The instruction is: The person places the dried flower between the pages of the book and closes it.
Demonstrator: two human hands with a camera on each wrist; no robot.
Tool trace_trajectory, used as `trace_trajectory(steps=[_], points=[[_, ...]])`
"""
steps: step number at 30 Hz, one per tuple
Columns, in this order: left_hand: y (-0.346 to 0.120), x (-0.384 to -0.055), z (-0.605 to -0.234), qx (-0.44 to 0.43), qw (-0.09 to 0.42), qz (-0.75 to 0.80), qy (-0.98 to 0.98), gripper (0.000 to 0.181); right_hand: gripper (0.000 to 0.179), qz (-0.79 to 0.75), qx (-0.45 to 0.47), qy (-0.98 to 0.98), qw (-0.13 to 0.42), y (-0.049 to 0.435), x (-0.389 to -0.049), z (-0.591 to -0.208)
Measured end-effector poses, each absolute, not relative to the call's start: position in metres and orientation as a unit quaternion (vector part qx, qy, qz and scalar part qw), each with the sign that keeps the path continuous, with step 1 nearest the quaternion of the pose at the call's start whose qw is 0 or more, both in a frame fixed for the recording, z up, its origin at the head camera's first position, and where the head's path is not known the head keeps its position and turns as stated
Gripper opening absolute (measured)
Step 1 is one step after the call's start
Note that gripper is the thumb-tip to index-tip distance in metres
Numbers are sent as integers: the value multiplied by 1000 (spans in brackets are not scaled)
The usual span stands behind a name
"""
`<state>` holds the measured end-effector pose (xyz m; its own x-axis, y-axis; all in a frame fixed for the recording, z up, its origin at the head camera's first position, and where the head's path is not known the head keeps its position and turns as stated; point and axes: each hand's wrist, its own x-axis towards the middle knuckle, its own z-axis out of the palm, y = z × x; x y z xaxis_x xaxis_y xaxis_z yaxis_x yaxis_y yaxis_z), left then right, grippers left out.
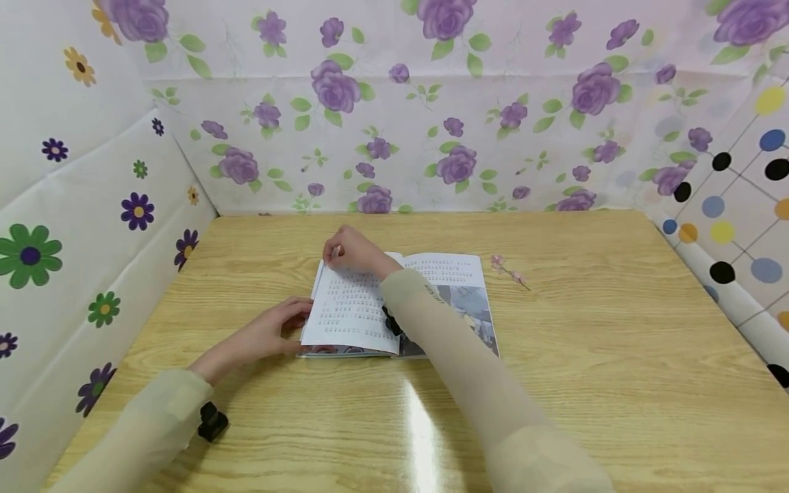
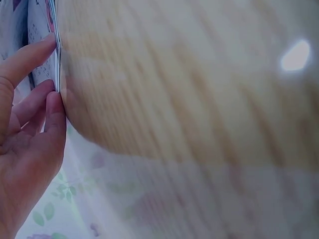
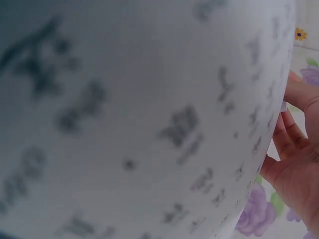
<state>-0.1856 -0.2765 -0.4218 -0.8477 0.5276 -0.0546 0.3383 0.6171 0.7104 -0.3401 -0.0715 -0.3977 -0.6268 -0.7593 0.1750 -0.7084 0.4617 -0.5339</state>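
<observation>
An open picture book (image 1: 444, 266) lies on the table, with printed text on both sides and an illustration at lower right. The right hand (image 1: 354, 250) reaches across it and pinches the upper left corner of a page (image 1: 351, 308), which is slightly raised over a coloured picture below. In the right wrist view, that page (image 3: 149, 124) bulges close to the camera beside the fingers. The left hand (image 1: 271, 329) holds the book's left edge, its thumb near the lower corner. In the left wrist view, its fingertips (image 2: 56, 107) meet the stacked page edges.
A small pink blossom sprig (image 1: 508, 272), perhaps a printed decoration, lies right of the book on the wooden table (image 1: 585, 329). Flower-patterned cloth (image 1: 407, 137) covers the back and left; dotted cloth (image 1: 733, 205) covers the right. A black wrist device (image 1: 212, 421) sits under the left sleeve.
</observation>
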Motion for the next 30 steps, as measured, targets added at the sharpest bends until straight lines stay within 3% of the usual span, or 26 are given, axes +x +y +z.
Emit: trace_trajectory(steps=[19,30], points=[[-280,-187,-425,219,154,418,868,77,7,-244,-391,886,47,-83,-340,-413],[-282,-187,-422,231,161,381,881,65,14,-239,-388,886,84,-82,-336,-410]])
